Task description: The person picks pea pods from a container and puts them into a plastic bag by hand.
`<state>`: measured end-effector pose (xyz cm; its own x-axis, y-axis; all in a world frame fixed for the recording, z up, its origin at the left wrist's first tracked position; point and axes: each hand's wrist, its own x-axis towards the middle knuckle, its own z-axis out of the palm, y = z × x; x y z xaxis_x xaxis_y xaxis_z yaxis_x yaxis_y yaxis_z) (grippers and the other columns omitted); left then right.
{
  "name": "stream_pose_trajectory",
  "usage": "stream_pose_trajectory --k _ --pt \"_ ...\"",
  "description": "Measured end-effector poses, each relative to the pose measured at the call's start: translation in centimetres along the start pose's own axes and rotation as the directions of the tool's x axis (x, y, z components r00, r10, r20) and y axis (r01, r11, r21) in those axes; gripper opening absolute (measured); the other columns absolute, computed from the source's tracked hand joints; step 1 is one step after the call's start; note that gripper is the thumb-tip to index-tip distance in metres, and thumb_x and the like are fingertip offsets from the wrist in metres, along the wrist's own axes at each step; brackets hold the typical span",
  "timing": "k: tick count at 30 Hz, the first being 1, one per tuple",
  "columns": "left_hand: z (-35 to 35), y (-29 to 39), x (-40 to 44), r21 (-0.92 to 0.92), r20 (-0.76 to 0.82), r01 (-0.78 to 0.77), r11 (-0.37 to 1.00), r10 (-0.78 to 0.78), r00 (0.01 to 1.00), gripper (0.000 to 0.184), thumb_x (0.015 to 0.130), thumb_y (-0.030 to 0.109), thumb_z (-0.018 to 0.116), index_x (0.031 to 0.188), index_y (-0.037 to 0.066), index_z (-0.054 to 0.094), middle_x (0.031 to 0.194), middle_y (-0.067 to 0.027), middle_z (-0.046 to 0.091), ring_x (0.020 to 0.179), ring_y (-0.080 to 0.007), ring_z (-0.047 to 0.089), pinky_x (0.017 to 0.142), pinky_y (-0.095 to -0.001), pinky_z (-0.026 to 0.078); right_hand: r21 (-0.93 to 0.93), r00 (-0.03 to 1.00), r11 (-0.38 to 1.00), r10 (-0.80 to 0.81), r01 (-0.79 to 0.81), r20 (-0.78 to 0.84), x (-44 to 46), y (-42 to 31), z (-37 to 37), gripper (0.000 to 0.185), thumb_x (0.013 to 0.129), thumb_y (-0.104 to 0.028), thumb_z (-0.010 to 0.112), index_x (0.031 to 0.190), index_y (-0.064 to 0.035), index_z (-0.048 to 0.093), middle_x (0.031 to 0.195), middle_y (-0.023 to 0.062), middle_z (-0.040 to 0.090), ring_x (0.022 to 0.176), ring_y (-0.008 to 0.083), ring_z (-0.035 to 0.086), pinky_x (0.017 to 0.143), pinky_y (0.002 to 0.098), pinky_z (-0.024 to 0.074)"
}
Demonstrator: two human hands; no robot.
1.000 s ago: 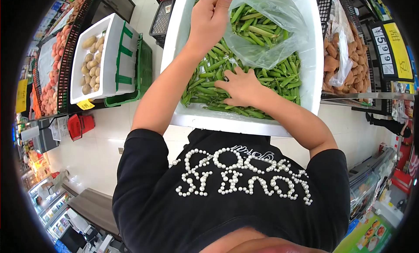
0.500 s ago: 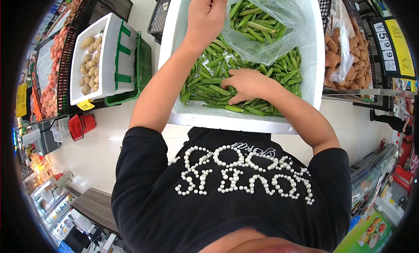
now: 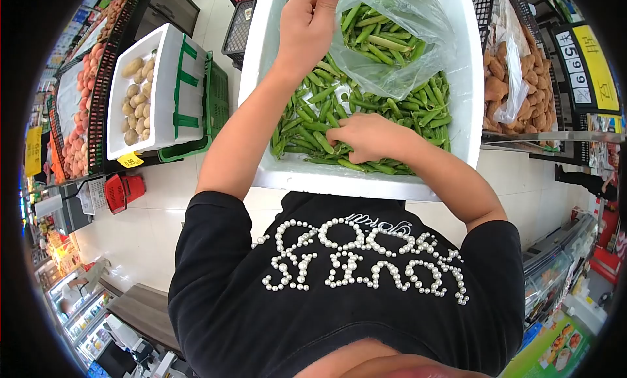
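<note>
A clear plastic bag [image 3: 428, 25] with green pea pods [image 3: 382, 35] in it lies open over the far part of a white foam box [image 3: 465, 126]. At the bag's upper left rim my left hand [image 3: 308, 29] is closed in a pinch on the plastic; its fingertips are partly cut off by the top edge. Loose pea pods [image 3: 310, 126] cover the box's floor. Among them, near the front wall, rests my right hand [image 3: 369, 135], palm down, fingers and thumb curled round some pods. What lies under its palm is hidden.
On the left, a white box of potatoes [image 3: 138, 100] stands against a green crate [image 3: 217, 104]. Brown root vegetables [image 3: 522, 84] fill a bin on the right, beside a yellow price sign [image 3: 591, 68]. A red basket [image 3: 124, 192] is on the floor. Another person [image 3: 584, 182] is far right.
My right hand has drawn its fingers closer together round the pods, shifting slightly. My left hand stays at the bag's rim, almost still.
</note>
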<state>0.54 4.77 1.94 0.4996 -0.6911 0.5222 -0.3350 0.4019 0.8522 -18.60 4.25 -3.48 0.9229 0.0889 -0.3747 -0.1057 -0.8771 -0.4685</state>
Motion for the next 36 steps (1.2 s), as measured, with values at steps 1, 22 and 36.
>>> stream_pose_trajectory --k 1,22,36 --pt "0.0 0.0 0.0 0.007 0.003 -0.001 1.0 0.001 1.0 0.014 0.104 0.018 0.053 0.103 0.005 0.057 0.062 0.0045 0.044 0.052 -0.0039 0.04 0.047 -0.0227 0.034 -0.028 1.0 1.0 -0.004 0.004 -0.007 0.1 -0.1 0.2 0.044 0.071 -0.008 0.067 0.114 -0.0117 0.061 0.097 0.0124 0.064 0.095 0.0335 0.064 0.075 0.0457 0.0526" --pt "-0.4 1.1 -0.3 0.14 0.027 -0.113 0.984 0.11 0.994 0.012 0.101 0.014 0.056 0.099 0.002 0.057 0.064 -0.0049 0.05 0.054 -0.0105 0.043 0.051 -0.0276 0.037 0.863 0.867 -0.304 -0.177 0.403 -0.467 -4.9 3.2 -5.9 0.042 0.081 -0.007 0.069 0.12 -0.0083 0.053 0.097 0.0102 0.061 0.088 0.0213 0.063 0.055 0.0254 0.0528" --pt "-0.4 0.5 -0.2 0.026 -0.121 -0.159 0.987 0.161 0.979 0.012 0.099 0.015 0.059 0.103 0.003 0.061 0.069 -0.0079 0.061 0.054 -0.0111 0.046 0.052 -0.0262 0.04 -0.12 0.704 0.964 0.087 -0.238 -0.705 4.7 8.0 -11.8 0.048 0.091 -0.029 0.063 0.137 -0.0183 0.051 0.131 0.0165 0.055 0.118 0.0378 0.054 0.1 0.045 0.0456"
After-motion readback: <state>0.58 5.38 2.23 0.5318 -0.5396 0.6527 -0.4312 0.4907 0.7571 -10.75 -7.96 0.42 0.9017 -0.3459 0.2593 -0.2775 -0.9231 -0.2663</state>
